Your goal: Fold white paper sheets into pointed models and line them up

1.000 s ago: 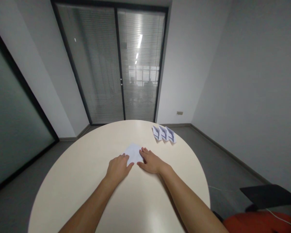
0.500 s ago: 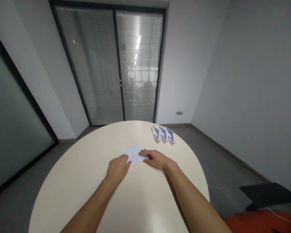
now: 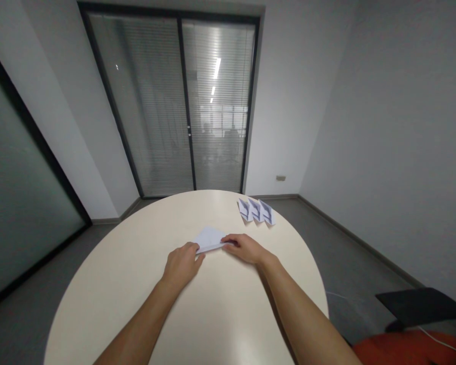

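Observation:
A white sheet of paper lies on the round cream table, its near edge turned up in a narrow fold. At the paper's left corner, my left hand has its fingers and thumb closed around the edge. My right hand pinches the right end of the same folded edge between thumb and fingers. Beyond my right hand, three folded white paper pieces lie in an overlapping row near the table's far right rim.
A red seat with a black part stands at the lower right, beside the table. Behind the table is a dark-framed glass door with blinds. A wall socket sits low on the back wall.
The paper's near edge, flat before, is now lifted and folded up. The right thumb has drawn closer to its fingers, closing on the paper. The folded pieces have stayed put.

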Available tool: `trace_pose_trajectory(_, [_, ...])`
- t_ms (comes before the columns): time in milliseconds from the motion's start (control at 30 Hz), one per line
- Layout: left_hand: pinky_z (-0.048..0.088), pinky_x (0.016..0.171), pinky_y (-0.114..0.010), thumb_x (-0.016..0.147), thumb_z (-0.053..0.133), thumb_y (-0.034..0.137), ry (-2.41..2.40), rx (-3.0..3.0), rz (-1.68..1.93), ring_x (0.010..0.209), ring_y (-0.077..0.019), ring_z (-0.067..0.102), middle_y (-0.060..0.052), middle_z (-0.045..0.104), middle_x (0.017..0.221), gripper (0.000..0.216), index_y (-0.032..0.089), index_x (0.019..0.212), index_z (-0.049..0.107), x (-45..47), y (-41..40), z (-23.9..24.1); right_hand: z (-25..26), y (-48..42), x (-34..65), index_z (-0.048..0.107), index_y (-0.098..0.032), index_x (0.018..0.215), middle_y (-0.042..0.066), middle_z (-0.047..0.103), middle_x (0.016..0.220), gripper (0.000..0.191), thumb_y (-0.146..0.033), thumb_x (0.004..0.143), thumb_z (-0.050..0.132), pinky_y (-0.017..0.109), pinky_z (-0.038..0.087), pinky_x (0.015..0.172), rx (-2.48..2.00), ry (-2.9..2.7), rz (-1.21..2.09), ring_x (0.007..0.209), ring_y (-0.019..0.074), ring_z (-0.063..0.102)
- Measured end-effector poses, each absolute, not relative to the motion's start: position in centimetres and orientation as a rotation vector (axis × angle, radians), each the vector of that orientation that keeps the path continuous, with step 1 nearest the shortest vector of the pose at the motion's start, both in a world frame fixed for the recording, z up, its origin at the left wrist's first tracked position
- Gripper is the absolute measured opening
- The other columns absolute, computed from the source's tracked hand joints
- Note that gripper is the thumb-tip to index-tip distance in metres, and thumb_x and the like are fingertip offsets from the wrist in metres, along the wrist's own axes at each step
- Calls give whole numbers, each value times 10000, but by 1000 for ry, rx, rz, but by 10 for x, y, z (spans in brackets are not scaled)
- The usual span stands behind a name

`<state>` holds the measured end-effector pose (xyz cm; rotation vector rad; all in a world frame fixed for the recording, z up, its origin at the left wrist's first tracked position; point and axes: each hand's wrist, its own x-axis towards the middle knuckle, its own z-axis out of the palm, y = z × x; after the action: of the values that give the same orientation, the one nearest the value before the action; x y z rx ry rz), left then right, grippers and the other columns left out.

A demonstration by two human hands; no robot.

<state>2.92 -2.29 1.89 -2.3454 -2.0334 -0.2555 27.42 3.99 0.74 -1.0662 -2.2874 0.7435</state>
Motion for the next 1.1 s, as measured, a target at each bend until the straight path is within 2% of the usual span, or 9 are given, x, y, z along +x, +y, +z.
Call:
trace_pose_trajectory(167, [485,821,-302,957,509,309,-2068,-2333,-286,986,-216,693,-68,717,1141,257,218,1122,684,21,-20,17,4,42,276,684,-183,1235,89,720,1213,378,-384,923,610,329,506,931,-1117,-2210,732,1043,226,674])
trace_pose_trajectory(300, [472,828,-288,950,509,258,-2123,-2342,-332,1016,-207,685,-52,734,1126,237,239,1099,691,14,-16,15,-2,46,276,649,-200,1280,87,734,1152,425,-394,902,645,329,515,889,-1154,-2156,692,1001,225,682])
trace_pose_trajectory(433, [464,797,-285,978,469,299,-2150,-2344,-461,1007,-215,687,-51,753,1091,263,242,1085,702,6,-11,14,-5,51,275,595,-211,1339,82,734,1112,482,-371,890,663,326,508,874,-1165,-2101,684,974,220,681])
trace_pose_trajectory(633, [457,763,-287,1005,422,352,-2199,-2271,-493,969,-225,690,-78,754,1027,315,234,1146,679,-5,-7,11,-6,53,271,566,-195,1366,90,728,1074,440,-304,940,565,317,478,837,-1234,-2036,590,913,212,664])
trace_pose_trajectory(833, [452,735,-300,993,444,344,-2191,-2264,-501,927,-236,699,-80,756,1009,296,232,1152,667,-2,-7,9,-6,50,271,549,-174,1387,88,714,974,472,-298,932,563,303,451,784,-1350,-2049,513,845,214,640])
trace_pose_trajectory(1100, [463,757,-306,969,493,309,-2182,-2264,-509,963,-235,697,-65,756,1041,257,234,1148,661,1,-11,12,-5,51,267,542,-164,1387,89,720,999,495,-267,907,606,298,456,793,-1473,-2036,473,860,213,652])
